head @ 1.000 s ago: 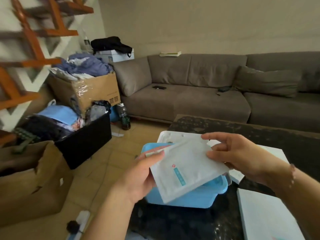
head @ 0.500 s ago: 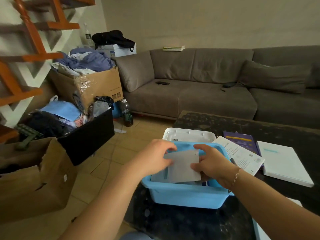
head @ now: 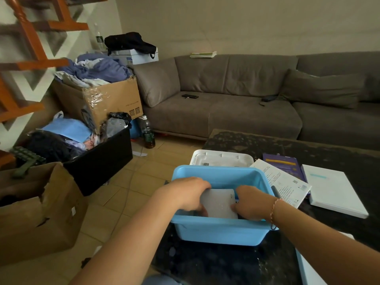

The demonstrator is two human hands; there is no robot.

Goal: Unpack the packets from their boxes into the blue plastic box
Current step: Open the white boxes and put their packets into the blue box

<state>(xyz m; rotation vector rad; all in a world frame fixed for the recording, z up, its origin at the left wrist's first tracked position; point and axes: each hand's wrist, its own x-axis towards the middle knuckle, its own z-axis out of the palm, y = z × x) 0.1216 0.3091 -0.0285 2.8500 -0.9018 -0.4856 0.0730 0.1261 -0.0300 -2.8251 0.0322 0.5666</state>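
**Head view: packet low in the blue box**

Your left hand (head: 190,194) and right hand (head: 251,202) grip a white packet (head: 221,202) inside the blue plastic box (head: 220,231) on the dark worktop (head: 226,264), fingers curled round its edges. Grey sofa (head: 236,112) behind; tiled floor (head: 127,194) left.

Light blue box (head: 222,231) holding a white packet (head: 221,202), white lid (head: 221,158) behind it, bench (head: 246,264) black with pale speckles, purple box (head: 284,164) with a yellow stripe, white box (head: 337,194) with a teal mark, grey-brown sofa (head: 246,112), tan floor tiles (head: 115,204).
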